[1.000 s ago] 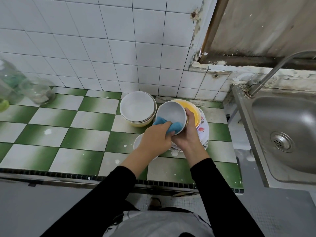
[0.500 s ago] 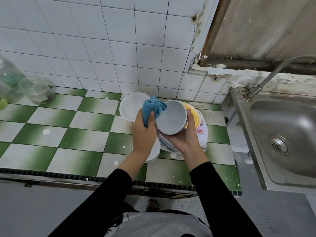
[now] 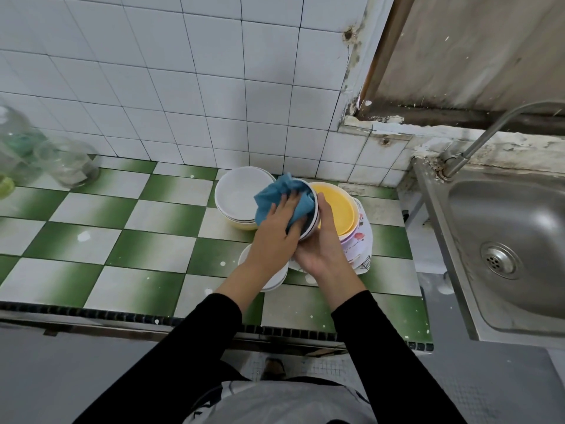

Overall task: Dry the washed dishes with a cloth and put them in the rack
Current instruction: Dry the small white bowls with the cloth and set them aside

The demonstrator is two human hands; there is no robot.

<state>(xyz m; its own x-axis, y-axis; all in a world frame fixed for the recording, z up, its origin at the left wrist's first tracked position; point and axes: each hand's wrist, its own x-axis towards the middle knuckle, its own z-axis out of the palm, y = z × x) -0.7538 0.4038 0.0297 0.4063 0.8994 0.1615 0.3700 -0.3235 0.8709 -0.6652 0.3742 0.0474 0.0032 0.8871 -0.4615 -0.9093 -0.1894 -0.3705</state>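
Left hand (image 3: pixel 275 231): fingers (image 3: pixel 286 203) fairly straight and slightly spread, laid flat on the blue cloth (image 3: pixel 272 195) and pressing it into the mouth of the bowl (image 3: pixel 312 223). No pinch on the cloth is visible; whether the thumb tucks under it cannot be told.

Right hand (image 3: pixel 322 252): curled round the bowl from beneath and behind, with the thumb lying up along the rim. The bowl is tilted on edge with its mouth towards the left hand, held clear of the counter (image 3: pixel 159 246) between the two palms.

Handling judgement: the bowl looks rigid, glazed and breakable, light enough for one hand and likely slick if damp. The best hold is on the rim and foot, as it is held now. The cloth is soft and bunches; part of it spills over the far rim.

Surroundings: a stack of white bowls (image 3: pixel 237 194) stands just beyond the left hand. A yellow dish (image 3: pixel 337 206) sits on top of flowered bowls (image 3: pixel 360 240) beside the right hand. A small white bowl (image 3: pixel 275 281) lies beneath the wrists. The sink (image 3: pixel 504 228) is well to the right. No rack is in view.
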